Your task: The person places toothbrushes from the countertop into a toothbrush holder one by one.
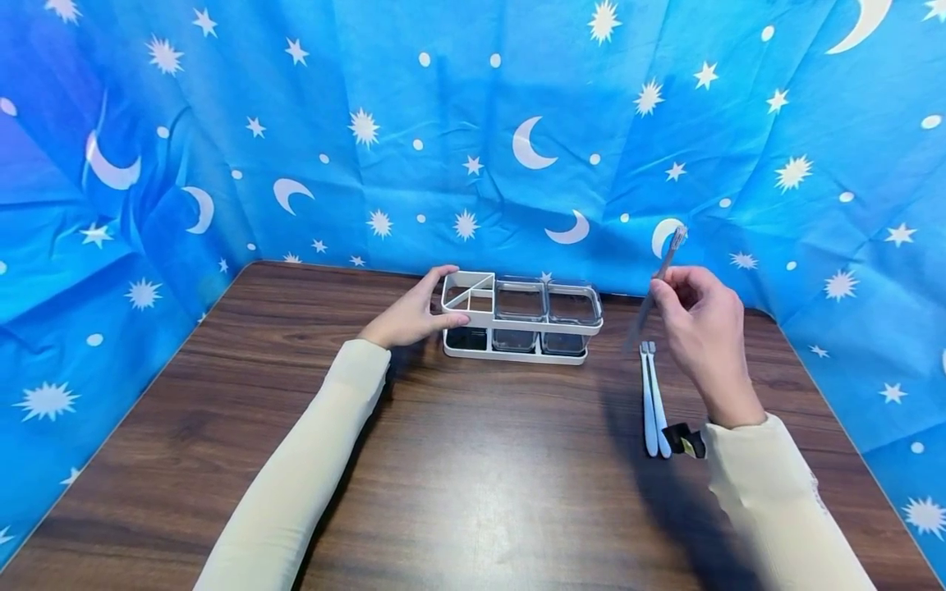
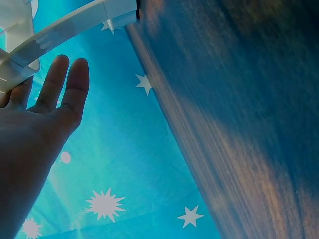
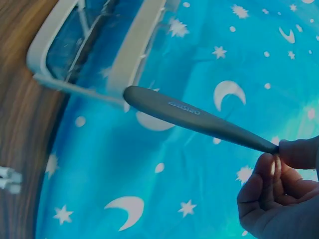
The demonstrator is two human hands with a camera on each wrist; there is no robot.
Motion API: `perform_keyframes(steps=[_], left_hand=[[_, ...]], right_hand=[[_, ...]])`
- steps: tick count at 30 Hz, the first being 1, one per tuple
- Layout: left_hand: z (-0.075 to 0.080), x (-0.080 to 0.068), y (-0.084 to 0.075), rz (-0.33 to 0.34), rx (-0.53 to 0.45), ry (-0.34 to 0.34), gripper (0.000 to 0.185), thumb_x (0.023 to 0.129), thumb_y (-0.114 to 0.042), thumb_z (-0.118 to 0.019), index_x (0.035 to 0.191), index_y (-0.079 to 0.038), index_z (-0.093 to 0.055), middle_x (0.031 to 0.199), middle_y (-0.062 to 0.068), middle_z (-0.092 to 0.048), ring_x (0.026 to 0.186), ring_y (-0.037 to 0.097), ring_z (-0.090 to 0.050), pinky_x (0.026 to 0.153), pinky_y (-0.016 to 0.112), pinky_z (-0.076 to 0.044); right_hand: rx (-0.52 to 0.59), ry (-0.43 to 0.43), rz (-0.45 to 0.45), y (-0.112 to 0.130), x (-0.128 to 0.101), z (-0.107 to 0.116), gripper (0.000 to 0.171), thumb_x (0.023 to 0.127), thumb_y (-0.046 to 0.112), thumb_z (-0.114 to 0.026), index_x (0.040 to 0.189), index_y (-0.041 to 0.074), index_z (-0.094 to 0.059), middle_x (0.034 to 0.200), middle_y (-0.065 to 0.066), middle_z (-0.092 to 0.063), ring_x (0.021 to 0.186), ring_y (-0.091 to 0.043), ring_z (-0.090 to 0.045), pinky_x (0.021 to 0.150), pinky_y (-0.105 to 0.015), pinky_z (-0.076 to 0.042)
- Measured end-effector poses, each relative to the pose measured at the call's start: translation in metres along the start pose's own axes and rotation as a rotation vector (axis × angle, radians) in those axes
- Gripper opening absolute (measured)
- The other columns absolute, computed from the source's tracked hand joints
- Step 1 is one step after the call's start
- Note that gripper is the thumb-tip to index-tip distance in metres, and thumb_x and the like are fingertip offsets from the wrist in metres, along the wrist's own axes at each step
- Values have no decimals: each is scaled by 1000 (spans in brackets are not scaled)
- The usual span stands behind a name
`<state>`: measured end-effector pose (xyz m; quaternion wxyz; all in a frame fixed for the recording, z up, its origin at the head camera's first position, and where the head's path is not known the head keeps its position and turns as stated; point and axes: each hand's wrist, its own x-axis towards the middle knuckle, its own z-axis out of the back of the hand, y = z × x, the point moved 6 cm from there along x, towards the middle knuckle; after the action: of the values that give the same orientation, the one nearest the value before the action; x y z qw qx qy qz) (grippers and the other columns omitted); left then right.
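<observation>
In the head view, a white rack with clear cups stands at the upper middle of the frame, on a brown wooden table near the far edge. The left hand rests against the rack's left end, thumb on its near side and fingers laid over the top rim. At the right of the frame the right hand pinches a grey toothbrush between thumb and fingertips, held above the table with the bristle end tilted up toward the upper right. Just below that hand, two white toothbrushes lie side by side on the table, touching each other. A blue cloth with moons and stars hangs behind and at both sides.

In the left wrist view, the left hand fills the lower left, fingers straight and close together, their tips touching the white rack in the upper left corner.

In the right wrist view, the right hand sits at lower right, its thumb and curled fingers pinching the narrow part of the grey toothbrush, whose handle runs toward the middle of the frame. The rack shows at upper left, and the ends of the white toothbrushes at the left edge.
</observation>
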<state>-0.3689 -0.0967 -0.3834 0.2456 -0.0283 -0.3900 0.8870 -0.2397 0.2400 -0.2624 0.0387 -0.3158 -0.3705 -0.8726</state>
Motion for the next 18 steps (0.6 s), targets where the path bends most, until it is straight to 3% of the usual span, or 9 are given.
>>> perform_keyframes(steps=[8, 18], left_hand=[[0, 0, 0, -4, 13, 1, 90, 78, -62, -65, 148, -30, -17, 129, 6, -38, 76, 23, -50, 69, 37, -43], [-1, -1, -2, -15, -1, 13, 91, 81, -58, -65, 149, -24, -16, 136, 6, -34, 92, 24, -50, 79, 39, -42]], right_hand=[[145, -9, 99, 30, 7, -19, 22, 95, 21, -58, 99, 0, -64, 94, -3, -61, 76, -13, -51, 64, -23, -39], [281, 19, 240, 60, 1, -54, 15, 93, 13, -62, 100, 1, -66, 89, -1, -61, 78, -11, -50, 63, -22, -40]])
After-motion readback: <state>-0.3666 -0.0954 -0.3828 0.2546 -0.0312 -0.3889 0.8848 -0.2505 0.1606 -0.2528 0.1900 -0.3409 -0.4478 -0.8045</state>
